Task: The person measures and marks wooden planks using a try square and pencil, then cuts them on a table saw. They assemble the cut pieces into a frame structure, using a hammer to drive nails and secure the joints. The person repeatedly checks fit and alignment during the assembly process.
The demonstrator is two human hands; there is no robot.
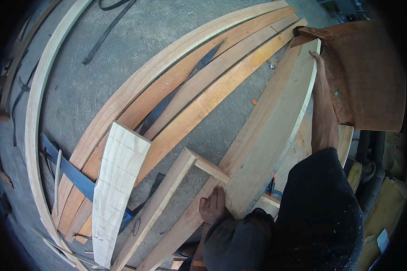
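A wide pale wooden board slants from the middle of the view up to the far right. Near its far end my right hand is closed on the right edge, thumb on the face and the other fingers hidden behind. My left hand has its fingers curled at the board's near left corner. Beside that hand, a short wooden crosspiece joins a narrow plank to form a corner. A longer plank runs under the wide board's left side.
Several long planks lie on the concrete floor at left. A tapered pale board rests across their near ends, over a blue-bladed handsaw. Another long board lies farther left. A brown wooden chair-like piece stands at far right.
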